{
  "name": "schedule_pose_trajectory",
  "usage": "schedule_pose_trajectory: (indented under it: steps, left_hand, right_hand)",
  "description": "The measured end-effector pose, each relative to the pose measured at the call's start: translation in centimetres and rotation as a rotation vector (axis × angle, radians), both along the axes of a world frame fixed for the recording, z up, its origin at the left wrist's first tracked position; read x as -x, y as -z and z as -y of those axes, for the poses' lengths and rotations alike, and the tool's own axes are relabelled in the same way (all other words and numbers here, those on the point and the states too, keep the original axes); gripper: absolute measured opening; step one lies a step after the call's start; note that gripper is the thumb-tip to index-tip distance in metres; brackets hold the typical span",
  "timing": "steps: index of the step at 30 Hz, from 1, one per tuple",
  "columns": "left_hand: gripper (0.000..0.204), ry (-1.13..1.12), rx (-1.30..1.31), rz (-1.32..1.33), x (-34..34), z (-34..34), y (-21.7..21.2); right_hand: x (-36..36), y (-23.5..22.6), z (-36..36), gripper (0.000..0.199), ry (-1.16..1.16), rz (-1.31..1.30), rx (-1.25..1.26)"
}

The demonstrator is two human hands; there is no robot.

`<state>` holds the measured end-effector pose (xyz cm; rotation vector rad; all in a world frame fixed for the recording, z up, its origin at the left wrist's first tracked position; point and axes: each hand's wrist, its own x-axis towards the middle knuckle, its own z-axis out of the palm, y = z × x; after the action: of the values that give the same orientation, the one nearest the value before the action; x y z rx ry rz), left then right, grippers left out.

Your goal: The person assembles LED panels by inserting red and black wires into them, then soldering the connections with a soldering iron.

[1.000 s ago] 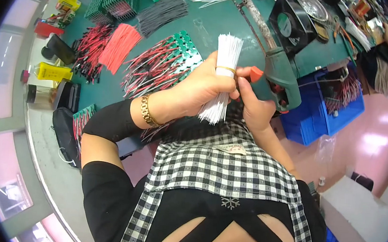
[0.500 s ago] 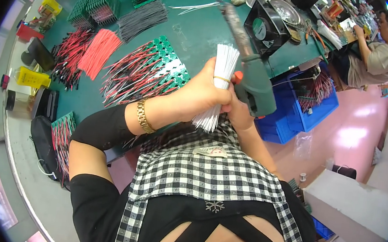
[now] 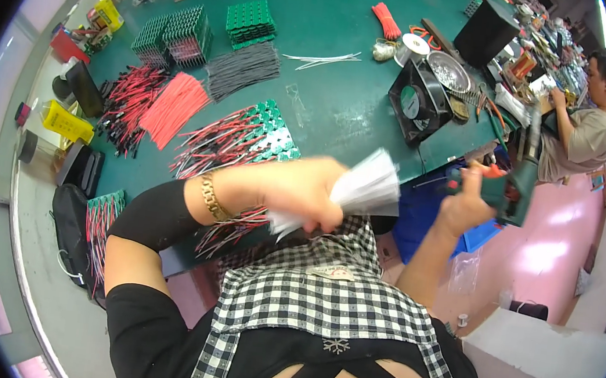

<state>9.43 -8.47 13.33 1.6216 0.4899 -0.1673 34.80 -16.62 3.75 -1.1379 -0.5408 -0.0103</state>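
As left hand (image 3: 302,193) grips white wires (image 3: 361,195), blurred

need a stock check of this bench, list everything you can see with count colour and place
table: one, dark green, across the upper middle
white wire bundle: one, white, blurred, in the left hand
hand tool: one, green with orange-red parts, in the right hand
fan: one, black, square, right of table centre
red wire pile: one, red, left part of the table
grey wire pile: one, dark grey, upper left of centre
green holder stacks: several, green, far left of the table
yellow containers: two, yellow, left edge
blue bin: one, blue, under the table edge
co-worker: one, tan shirt, seated far right
left hand: one, gold bracelet, closed on the bundle
right hand: one, gripping the tool
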Motion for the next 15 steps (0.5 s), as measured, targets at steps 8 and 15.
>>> schedule_pose_trajectory:
  steps: [8, 15]
  left_hand:
    - [0.027, -0.327, -1.240, -0.106, -4.9, -22.4, 3.6]
    - [0.039, -0.233, -1.479, -0.234, -7.0, -27.9, 8.2]
  right_hand:
    - [1.6, 0.4, 2.7, 0.045, -0.295, 0.021, -0.302]
    - [-0.1, 3.5, 6.1, 0.040, -0.309, -0.121, -0.300]
